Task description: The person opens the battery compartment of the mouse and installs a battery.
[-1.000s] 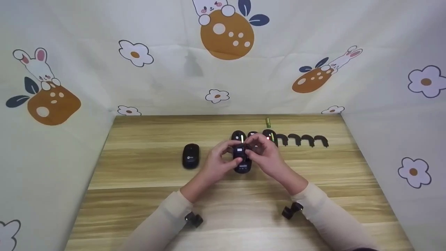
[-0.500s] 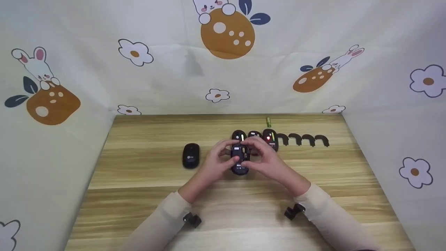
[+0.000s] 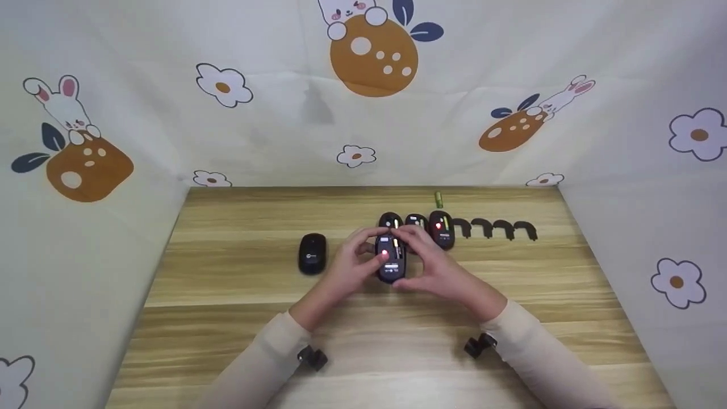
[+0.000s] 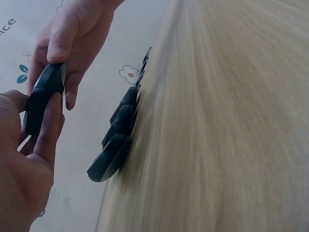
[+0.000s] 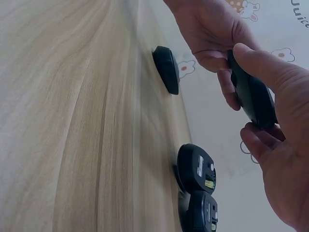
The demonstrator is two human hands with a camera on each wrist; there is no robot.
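Above the table, both hands hold a black computer mouse [image 3: 389, 274] with its underside toward the head camera. A battery [image 3: 397, 245] lies in its uncovered slot, and a light on the underside glows red. My left hand [image 3: 353, 266] grips the left side, thumb on the underside by the light. With thumb at the near end and fingers at the far end, my right hand [image 3: 440, 270] holds it too. The left wrist view catches the mouse [image 4: 41, 104] edge-on; in the right wrist view the mouse [image 5: 253, 96] sits between the hands.
Behind the hands lie three upturned mice, a left one [image 3: 390, 218], a middle one [image 3: 416, 218] and a right one [image 3: 444, 236] glowing red. Several curved black covers [image 3: 482, 225] line up rightward. A green battery [image 3: 438, 199] lies farther back; another mouse [image 3: 312, 254] rests at left.
The right hand's thumb has moved from the battery slot down to the mouse's near end, uncovering the battery. The red light on the held mouse now shows.
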